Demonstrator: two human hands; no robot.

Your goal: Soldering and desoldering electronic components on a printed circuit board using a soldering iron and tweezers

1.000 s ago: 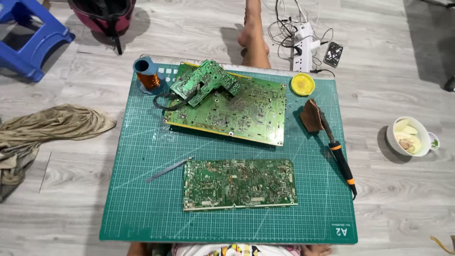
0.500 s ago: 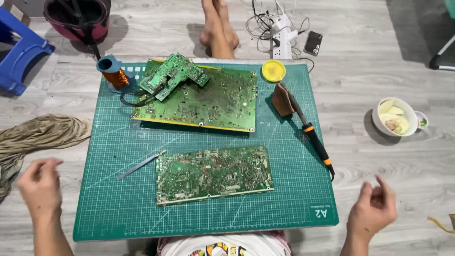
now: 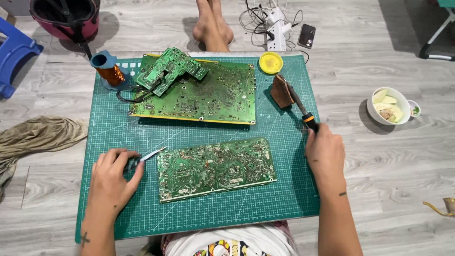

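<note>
Left hand [image 3: 113, 178] pinched on tweezers [image 3: 146, 156], tips aimed right at the near circuit board [image 3: 215, 167] lying flat between both grips; right hand [image 3: 324, 154] wrapped round the soldering iron [image 3: 303, 111] handle, hot tip ahead beside the brown holder [image 3: 282, 91].

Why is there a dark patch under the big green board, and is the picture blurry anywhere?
Head view: the large circuit board sits raised on the cutting mat, so it casts a dark shadow strip along its near edge. Light is soft and even, with no strong glare. The right hand on the soldering iron and the left hand at the tweezers look sharp, only slightly soft.
</note>
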